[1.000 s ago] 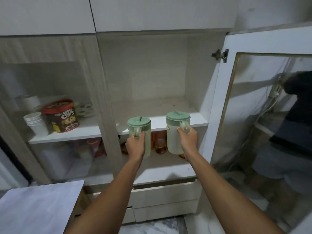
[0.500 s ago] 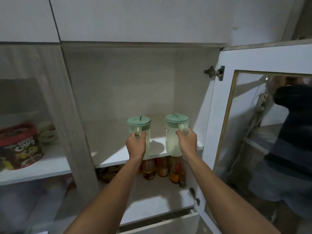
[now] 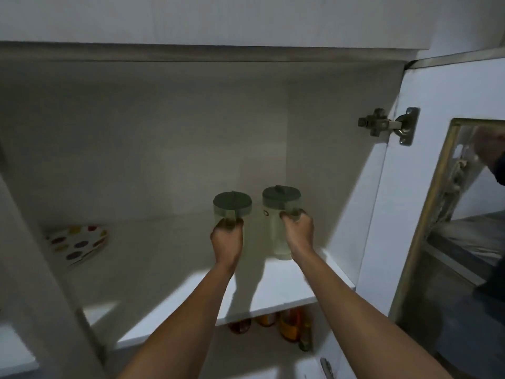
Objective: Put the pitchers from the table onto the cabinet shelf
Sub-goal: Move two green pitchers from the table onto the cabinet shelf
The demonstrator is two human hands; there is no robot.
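Observation:
Two pale green pitchers with darker green lids are inside the open cabinet, over the white shelf [image 3: 169, 272]. My left hand [image 3: 226, 239] grips the handle of the left pitcher [image 3: 232, 206]; most of its body is hidden behind the hand. My right hand [image 3: 296, 231] grips the handle of the right pitcher [image 3: 280, 214], whose base is down at the shelf surface near the right wall. Both pitchers stand upright, side by side and slightly apart.
A white plate with coloured dots [image 3: 78, 243] lies at the shelf's left rear. The cabinet door [image 3: 426, 187] with a glass panel stands open on the right, its hinge [image 3: 388, 125] above. Bottles [image 3: 289, 326] stand on the shelf below.
Both hands have carried the pitchers from the shelf's front edge further in over the shelf. The view has moved closer and tilted up, so the left compartment with the snack tub is out of sight.

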